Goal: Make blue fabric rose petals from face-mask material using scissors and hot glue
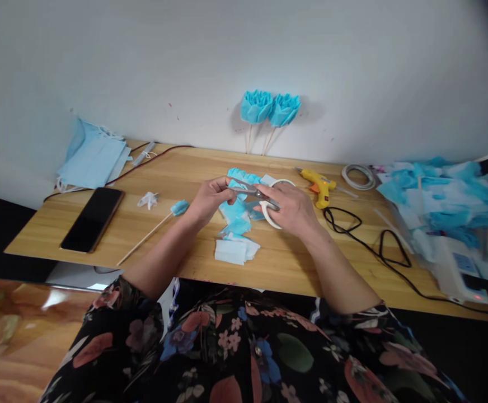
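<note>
I have the scissors above the middle of the worktop, my right grip closed around their handles. My left grip is bent at the blade tips, thumb and fingers drawn together; I cannot tell what they pinch. Just under the blades, crumpled blue pieces crowd the space, with paler pieces nearer me. Beside my left forearm lies a stick with a small blue bud; farther left are a white scrap, a phone and stacked masks. To the right sit a yellow glue gun, a tape roll, a looping black cord and a blue-white heap. Behind, two blue flowers lean on the wall. The scissors look grey-bladed, with white handle loops.
</note>
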`<state>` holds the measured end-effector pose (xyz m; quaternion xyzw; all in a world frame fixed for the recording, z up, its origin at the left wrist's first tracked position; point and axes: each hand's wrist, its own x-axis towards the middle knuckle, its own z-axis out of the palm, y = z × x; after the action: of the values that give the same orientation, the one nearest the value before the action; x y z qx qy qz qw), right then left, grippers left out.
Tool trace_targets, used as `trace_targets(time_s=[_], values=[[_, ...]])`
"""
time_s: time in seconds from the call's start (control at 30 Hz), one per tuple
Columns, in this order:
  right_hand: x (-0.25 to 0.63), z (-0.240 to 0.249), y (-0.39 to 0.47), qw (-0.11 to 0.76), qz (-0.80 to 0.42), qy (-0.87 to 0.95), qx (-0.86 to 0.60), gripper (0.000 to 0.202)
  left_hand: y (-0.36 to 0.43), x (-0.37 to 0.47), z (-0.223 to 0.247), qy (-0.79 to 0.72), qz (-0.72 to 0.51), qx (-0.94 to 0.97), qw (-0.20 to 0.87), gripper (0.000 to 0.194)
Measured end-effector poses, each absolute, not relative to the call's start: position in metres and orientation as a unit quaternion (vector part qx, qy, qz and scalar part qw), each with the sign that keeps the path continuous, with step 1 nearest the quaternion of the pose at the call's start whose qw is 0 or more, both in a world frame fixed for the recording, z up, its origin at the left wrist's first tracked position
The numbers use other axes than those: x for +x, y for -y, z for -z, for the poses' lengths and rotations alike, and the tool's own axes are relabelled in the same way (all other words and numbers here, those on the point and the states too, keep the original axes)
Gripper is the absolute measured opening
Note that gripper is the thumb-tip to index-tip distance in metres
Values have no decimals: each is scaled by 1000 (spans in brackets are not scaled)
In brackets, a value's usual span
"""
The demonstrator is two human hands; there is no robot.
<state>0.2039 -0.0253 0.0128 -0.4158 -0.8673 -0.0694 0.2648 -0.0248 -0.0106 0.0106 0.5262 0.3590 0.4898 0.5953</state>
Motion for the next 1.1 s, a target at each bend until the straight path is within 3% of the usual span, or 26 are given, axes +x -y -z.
trace_targets(time_s=[0.43,0.83,0.97,1.1], values=[[202,-6,26,268,4,862,-430,41,11,-26,-14,-378,-489,538,573,10],[196,-4,29,276,25,858,-432,42,10,-26,-9,-373,-495,525,583,19],[195,-4,31,278,-17,858,-432,44,10,-27,-8,-375,-496,523,583,19],[195,-5,30,291,-134,838,-442,47,9,-27,-7,-371,-493,523,587,24]])
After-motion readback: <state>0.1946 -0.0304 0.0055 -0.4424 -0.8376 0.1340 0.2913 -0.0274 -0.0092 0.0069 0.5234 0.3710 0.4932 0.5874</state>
